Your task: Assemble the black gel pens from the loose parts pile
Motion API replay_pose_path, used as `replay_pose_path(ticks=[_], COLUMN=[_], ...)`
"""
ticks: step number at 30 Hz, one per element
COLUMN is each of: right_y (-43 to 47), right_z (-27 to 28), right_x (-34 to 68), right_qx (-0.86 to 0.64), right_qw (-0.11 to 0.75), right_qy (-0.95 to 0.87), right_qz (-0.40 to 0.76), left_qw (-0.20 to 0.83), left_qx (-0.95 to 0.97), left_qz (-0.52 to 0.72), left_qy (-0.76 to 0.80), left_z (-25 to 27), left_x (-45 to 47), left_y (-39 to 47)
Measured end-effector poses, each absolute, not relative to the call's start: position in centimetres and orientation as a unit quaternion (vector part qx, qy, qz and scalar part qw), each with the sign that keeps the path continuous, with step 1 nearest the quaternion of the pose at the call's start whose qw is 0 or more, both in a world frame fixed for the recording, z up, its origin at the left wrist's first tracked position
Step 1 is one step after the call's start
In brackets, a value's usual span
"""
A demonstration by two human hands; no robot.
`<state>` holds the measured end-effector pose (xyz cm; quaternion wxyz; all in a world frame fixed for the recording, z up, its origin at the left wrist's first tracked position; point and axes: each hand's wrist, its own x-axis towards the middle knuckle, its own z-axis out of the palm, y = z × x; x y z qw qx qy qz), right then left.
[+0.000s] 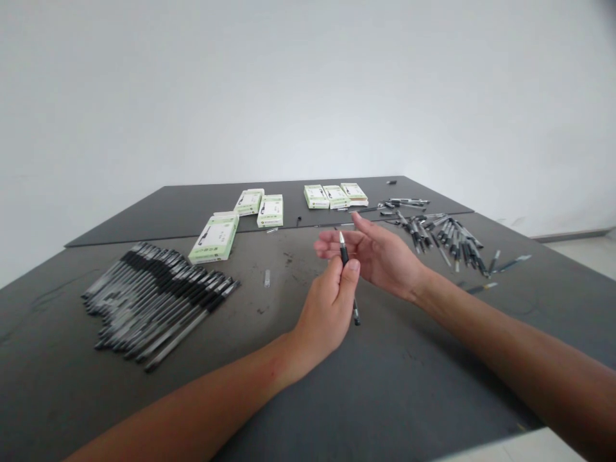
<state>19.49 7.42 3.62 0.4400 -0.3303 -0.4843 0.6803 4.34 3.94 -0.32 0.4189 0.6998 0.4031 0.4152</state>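
Observation:
In my left hand (330,298) is a pen (344,255) with a black grip, held between thumb and curled fingers. Its silver tip points up and away, and its black end sticks out below the fist. My right hand (380,256) is just behind and to the right, palm turned toward the pen, fingers stretched out and thumb raised. I see nothing in it. To the left lies a neat row of pens (158,298), side by side on the dark table (289,398). On the right is a loose heap of pens and pen parts (452,237).
Green-and-white boxes stand farther back: a larger one (215,237), two near it (270,210) and three at the back middle (335,196). A small clear piece (267,278) lies mid-table. Loose refills (513,263) lie at right. A white wall (308,90) rises behind.

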Motion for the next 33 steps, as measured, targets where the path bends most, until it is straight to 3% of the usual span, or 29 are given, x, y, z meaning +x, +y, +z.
replay_pose_path(ticks=[6,13,19,25,33], right_y=[7.35,7.21,7.58,7.27,7.61], right_z=[3.47,3.77,3.40,4.06,3.87], right_x=[19.51,19.38,19.84,19.75,20.23], right_qx=[-0.348,-0.309,-0.350,-0.290,-0.314], right_qw=[0.466,0.409,0.458,0.410,0.440], right_qy=[-0.509,-0.469,-0.499,-0.454,-0.509], right_qz=[0.635,0.719,0.647,0.736,0.670], left_qw=[0.412,0.420,0.412,0.417,0.405], left_qx=[0.709,0.696,0.707,0.695,0.705], left_qz=[0.410,0.418,0.415,0.417,0.413], left_qy=[0.399,0.405,0.398,0.410,0.410], left_z=[-0.13,-0.21,-0.32,-0.18,-0.24], left_x=[4.27,4.32,4.20,4.32,4.24], left_y=[3.87,3.91,3.73,3.76,3.75])
